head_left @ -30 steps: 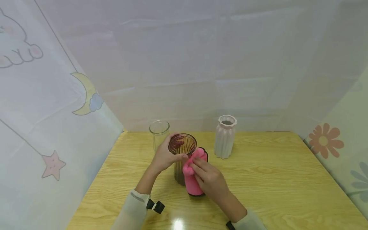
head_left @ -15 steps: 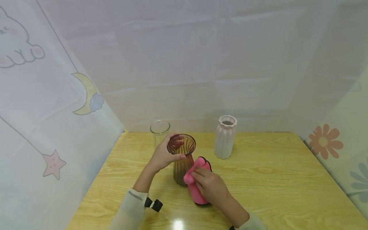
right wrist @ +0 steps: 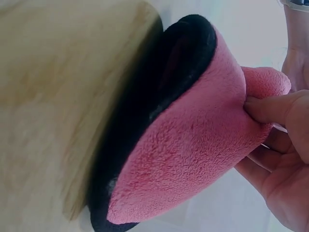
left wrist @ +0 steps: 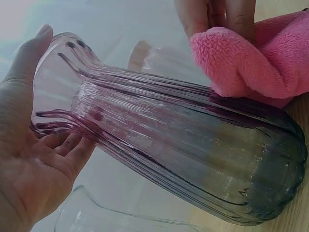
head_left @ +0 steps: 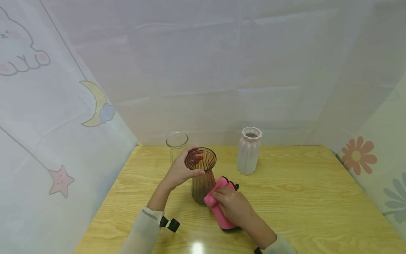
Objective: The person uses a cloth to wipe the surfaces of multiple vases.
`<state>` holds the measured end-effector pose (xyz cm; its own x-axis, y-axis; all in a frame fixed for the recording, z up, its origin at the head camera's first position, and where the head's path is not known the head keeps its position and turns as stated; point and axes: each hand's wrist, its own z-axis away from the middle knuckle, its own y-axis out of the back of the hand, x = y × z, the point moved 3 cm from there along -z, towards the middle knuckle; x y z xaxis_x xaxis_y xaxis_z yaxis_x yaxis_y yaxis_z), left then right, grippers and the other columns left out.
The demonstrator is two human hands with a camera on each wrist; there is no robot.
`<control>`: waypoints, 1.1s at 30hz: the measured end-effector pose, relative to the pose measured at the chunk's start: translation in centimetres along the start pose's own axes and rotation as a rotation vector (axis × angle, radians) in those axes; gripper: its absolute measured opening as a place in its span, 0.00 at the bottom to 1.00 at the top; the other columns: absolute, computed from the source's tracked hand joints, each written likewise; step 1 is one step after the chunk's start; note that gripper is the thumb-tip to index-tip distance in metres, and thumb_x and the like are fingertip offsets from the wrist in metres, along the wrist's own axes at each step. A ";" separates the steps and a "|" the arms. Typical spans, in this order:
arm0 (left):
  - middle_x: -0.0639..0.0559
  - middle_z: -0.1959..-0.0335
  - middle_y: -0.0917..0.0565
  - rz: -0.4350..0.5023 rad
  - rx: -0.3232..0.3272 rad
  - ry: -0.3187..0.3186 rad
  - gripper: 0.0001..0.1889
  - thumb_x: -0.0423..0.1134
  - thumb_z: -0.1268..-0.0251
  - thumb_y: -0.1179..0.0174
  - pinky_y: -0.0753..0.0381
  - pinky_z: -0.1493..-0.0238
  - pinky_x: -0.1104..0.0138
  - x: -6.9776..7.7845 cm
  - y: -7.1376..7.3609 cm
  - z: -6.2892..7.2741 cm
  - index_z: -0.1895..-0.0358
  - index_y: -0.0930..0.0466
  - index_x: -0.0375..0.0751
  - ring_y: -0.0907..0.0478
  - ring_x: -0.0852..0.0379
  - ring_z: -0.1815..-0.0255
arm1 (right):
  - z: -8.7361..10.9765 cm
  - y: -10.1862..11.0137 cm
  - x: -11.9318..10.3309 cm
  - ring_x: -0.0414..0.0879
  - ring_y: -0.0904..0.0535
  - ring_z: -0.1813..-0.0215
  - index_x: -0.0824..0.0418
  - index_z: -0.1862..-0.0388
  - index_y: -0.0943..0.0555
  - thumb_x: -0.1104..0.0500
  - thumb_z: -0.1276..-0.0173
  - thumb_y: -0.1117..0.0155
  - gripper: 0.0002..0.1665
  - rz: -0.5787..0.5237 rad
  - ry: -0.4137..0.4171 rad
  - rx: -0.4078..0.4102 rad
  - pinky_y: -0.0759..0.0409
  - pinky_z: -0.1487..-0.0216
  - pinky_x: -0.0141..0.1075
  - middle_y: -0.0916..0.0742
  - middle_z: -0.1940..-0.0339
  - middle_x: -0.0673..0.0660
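Note:
A ribbed glass vase (head_left: 203,183), purple at the top and smoky grey toward its base, stands on the wooden table. My left hand (head_left: 181,172) grips it just below the rim, thumb on the near side and fingers round the far side. The left wrist view shows the whole vase (left wrist: 178,140) with that hand (left wrist: 43,145) at its neck. In my right hand (head_left: 234,204) is a folded pink cloth (head_left: 221,213) with black edging, pinched between thumb and fingers. The cloth (left wrist: 241,63) lies against the vase's lower side in the left wrist view.
Behind my left hand stands a clear glass vase (head_left: 177,143), partly hidden. A pale pink-white ribbed vase (head_left: 248,155) is at the back right. The wooden table (head_left: 301,197) ends against a printed backdrop (head_left: 203,88).
My right hand has moved the pink cloth down along the vase, from near the rim toward the base and slightly right. The left hand and vase have shifted hardly at all.

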<state>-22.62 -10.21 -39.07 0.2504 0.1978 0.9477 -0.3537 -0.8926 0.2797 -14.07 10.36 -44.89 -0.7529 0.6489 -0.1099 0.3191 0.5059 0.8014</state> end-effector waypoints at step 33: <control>0.44 0.31 0.27 0.002 0.097 -0.026 0.59 0.59 0.57 0.19 0.26 0.34 0.48 0.6 -0.9 0.8 0.22 0.44 0.46 0.28 0.47 0.31 | -3.4 4.7 0.4 0.57 0.13 0.48 0.67 0.51 0.12 0.59 0.19 0.46 0.17 -0.067 0.162 0.498 0.16 0.46 0.44 0.11 0.49 0.63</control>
<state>-21.43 -9.65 -38.88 0.2738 0.1866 0.9435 -0.2656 -0.9282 0.2606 -14.84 11.03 -39.16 -0.8476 0.5299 -0.0274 0.4726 0.7776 0.4146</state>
